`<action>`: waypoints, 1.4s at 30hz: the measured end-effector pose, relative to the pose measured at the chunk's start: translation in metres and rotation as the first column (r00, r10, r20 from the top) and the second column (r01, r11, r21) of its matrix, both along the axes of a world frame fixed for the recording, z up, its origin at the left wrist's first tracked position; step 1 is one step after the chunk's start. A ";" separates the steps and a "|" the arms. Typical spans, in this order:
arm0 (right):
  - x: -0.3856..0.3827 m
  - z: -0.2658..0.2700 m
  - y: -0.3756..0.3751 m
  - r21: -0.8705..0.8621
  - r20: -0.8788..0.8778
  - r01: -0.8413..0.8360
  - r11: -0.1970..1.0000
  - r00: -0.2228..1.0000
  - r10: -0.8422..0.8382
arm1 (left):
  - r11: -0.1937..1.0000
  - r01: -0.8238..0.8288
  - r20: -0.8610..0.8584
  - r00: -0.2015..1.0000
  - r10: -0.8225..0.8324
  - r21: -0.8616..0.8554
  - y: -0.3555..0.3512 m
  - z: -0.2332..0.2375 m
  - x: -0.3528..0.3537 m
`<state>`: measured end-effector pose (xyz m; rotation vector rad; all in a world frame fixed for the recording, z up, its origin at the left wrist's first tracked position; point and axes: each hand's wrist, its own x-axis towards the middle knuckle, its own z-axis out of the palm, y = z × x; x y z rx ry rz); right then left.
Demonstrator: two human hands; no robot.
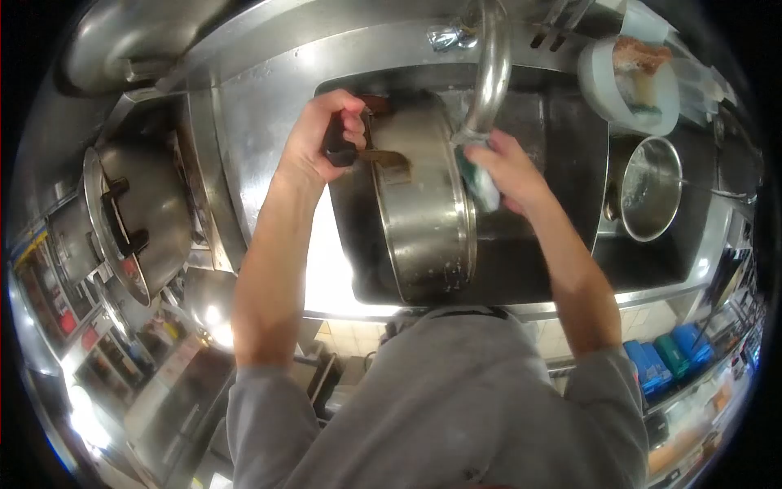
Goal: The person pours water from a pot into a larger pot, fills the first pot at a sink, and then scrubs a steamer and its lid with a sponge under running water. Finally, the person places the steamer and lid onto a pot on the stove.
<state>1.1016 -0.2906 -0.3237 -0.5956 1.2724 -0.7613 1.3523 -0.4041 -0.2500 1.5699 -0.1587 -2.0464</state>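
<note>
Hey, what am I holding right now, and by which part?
Your left hand grips the metal pot by its dark handle. Your right hand holds what looks like a green-and-white sponge, toward its upper end in view.

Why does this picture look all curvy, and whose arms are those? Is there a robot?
There's no robot here, just a person with two bare hands. The camera sits on their head and looks down, so we see their own arms and grey shirt. The picture bends towards its edges.

The left hand has its fingers wrapped around the black handle of a big metal pot, which is tipped on its side in a sink. The right hand holds a green and white sponge by the pot's rim, just under the metal tap.

Over on the right are a smaller metal pot and a white tub with things inside.
</note>
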 end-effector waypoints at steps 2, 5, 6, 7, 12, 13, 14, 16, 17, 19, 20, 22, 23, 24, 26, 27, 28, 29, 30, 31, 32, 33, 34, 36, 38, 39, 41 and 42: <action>-0.017 -0.016 0.004 0.059 0.015 -0.055 0.997 0.998 0.054 | 0.999 0.023 -0.062 0.998 -0.020 0.048 0.001 -0.004 -0.005; -0.023 -0.014 -0.042 0.140 -0.001 -0.094 0.986 0.995 0.095 | 0.999 0.036 -0.003 0.999 -0.036 0.029 0.013 0.007 -0.023; -0.019 -0.028 -0.052 0.144 0.002 -0.090 0.986 0.996 0.090 | 0.999 0.039 -0.008 0.999 -0.039 0.016 0.013 0.007 -0.023; -0.015 -0.042 -0.062 0.078 -0.019 -0.049 0.996 0.999 0.051 | 0.999 0.042 -0.015 0.999 -0.042 -0.001 0.011 0.007 -0.024; 0.007 -0.021 -0.061 0.084 -0.019 0.028 0.996 0.999 -0.026 | 0.999 -0.034 -0.100 0.994 0.034 -0.005 -0.015 -0.019 0.006; 0.010 -0.016 -0.051 0.088 -0.019 0.028 0.996 0.999 -0.026 | 0.997 -0.072 -0.084 0.994 0.071 -0.004 -0.017 -0.019 0.009; 0.012 -0.010 -0.042 0.034 -0.041 0.029 0.999 0.999 -0.027 | 0.997 -0.071 -0.081 0.994 0.068 -0.037 -0.018 -0.019 0.012; 0.018 0.001 -0.021 -0.051 0.014 0.023 0.998 1.000 -0.022 | 0.994 -0.087 -0.076 0.994 0.081 -0.071 -0.015 -0.018 0.013; 0.020 0.009 -0.009 -0.067 0.012 0.021 0.998 1.000 -0.020 | 0.989 -0.103 -0.072 0.993 0.095 -0.107 -0.016 -0.019 0.014; 0.024 0.026 0.019 -0.163 -0.106 0.007 0.987 0.994 -0.025 | 0.993 -0.081 -0.118 0.990 0.071 -0.083 -0.014 -0.024 0.021; 0.020 0.023 0.032 -0.174 -0.176 -0.075 0.982 0.983 0.044 | 0.974 -0.186 -0.065 0.982 0.179 -0.128 -0.003 -0.018 0.013; 0.013 0.021 0.055 -0.194 -0.210 -0.062 0.979 0.977 0.020 | 0.940 -0.299 -0.039 0.954 0.296 -0.163 0.014 -0.011 0.015; 0.011 0.023 0.064 -0.193 -0.239 -0.045 0.980 0.971 -0.003 | 0.900 -0.323 -0.091 0.946 0.310 -0.293 0.035 -0.017 0.018; 0.011 0.039 0.068 -0.191 -0.262 0.027 0.981 0.962 -0.077 | 0.841 -0.347 -0.145 0.938 0.315 -0.415 0.062 -0.017 0.013; 0.004 0.040 0.073 -0.225 -0.318 0.016 0.974 0.944 -0.089 | 0.730 -0.317 0.057 0.898 0.437 -0.606 0.124 -0.013 -0.011; 0.002 0.037 0.076 -0.243 -0.370 0.002 0.970 0.924 -0.094 | 0.725 -0.188 0.228 0.871 0.435 -0.663 0.162 -0.014 -0.020; 0.002 0.032 0.078 -0.238 -0.285 0.030 0.971 0.954 -0.099 | 0.732 -0.111 0.278 0.878 0.389 -0.673 0.194 -0.021 -0.027; 0.005 0.029 0.080 -0.252 -0.279 0.015 0.968 0.956 -0.088 | 0.765 0.009 0.365 0.883 0.297 -0.644 0.222 -0.028 -0.039; 0.008 0.026 0.082 -0.235 -0.259 0.048 0.971 0.960 -0.110 | 0.881 0.091 0.341 0.937 0.082 -0.464 0.236 -0.014 -0.052; 0.011 0.023 0.083 -0.219 -0.240 0.078 0.973 0.962 -0.131 | 0.918 0.093 0.301 0.953 0.030 -0.386 0.240 -0.016 -0.057; 0.007 0.023 0.087 -0.245 -0.127 0.112 0.963 0.981 -0.146 | 0.957 0.093 0.313 0.950 -0.002 -0.276 0.239 -0.017 -0.059; 0.002 0.028 0.087 -0.264 -0.124 0.096 0.960 0.983 -0.132 | 0.957 -0.031 0.231 0.968 0.101 -0.290 0.235 -0.005 -0.071; -0.005 0.037 0.089 -0.260 -0.217 0.052 0.964 0.970 -0.111 | 0.960 -0.012 0.230 0.970 0.079 -0.280 0.238 -0.015 -0.074; -0.022 0.055 0.083 -0.277 -0.317 -0.001 0.961 0.944 -0.090 | 0.956 -0.078 0.121 0.986 0.116 -0.282 0.231 -0.018 -0.091; -0.035 0.074 0.082 -0.332 -0.341 -0.041 0.943 0.937 -0.079 | 0.950 -0.182 -0.069 0.983 0.170 -0.254 0.227 0.016 -0.104; -0.039 0.089 0.077 -0.331 -0.336 -0.061 0.942 0.940 -0.058 | 0.948 -0.195 -0.073 0.981 0.182 -0.252 0.227 0.021 -0.106; -0.046 0.101 0.065 -0.389 -0.336 -0.107 0.915 0.941 -0.033 | 0.931 -0.334 -0.404 0.879 0.251 -0.148 0.222 0.026 -0.113; -0.044 0.103 0.061 -0.394 -0.339 -0.115 0.912 0.940 -0.028 | 0.931 -0.340 -0.470 0.849 0.242 -0.133 0.219 0.032 -0.112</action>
